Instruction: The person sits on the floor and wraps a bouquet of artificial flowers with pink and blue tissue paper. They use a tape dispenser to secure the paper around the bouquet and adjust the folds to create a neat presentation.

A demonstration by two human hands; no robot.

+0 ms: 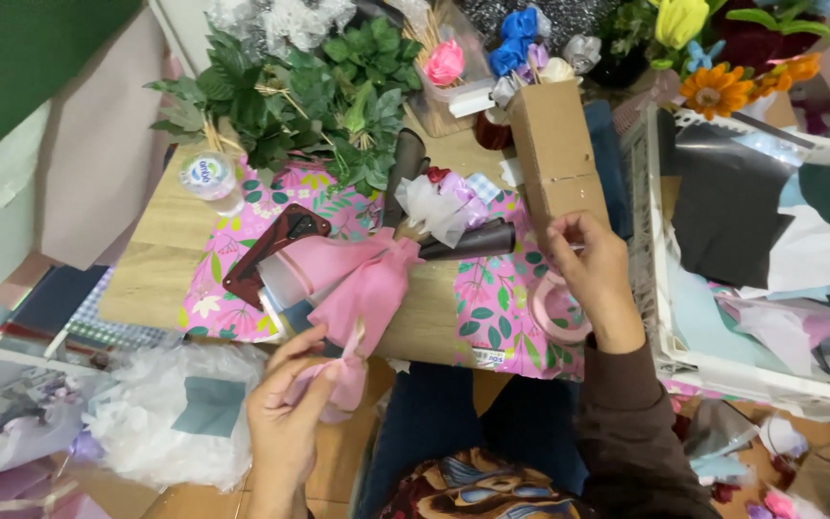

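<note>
My left hand (285,413) grips the gathered lower end of a pink wrapped bouquet (362,288) at the near edge of the wooden table (156,269). The bouquet's wrap spreads pink and translucent, with white mesh and small flowers (444,202) at its far end beside a dark cone of paper (477,242). My right hand (593,274) reaches to the foot of a tall brown cardboard box (554,144) that holds flowers, fingers curled at its lower edge; I cannot tell whether it holds anything. A pink tape roll (554,309) lies just under that hand.
A floral pink sheet (501,308) covers part of the table. Green foliage (290,91), a capped plastic cup (209,177) and dark red scissors-like tool (276,248) lie at left. A white crate of paper sheets (770,250) stands at right. Crumpled clear wrap (170,413) lies lower left.
</note>
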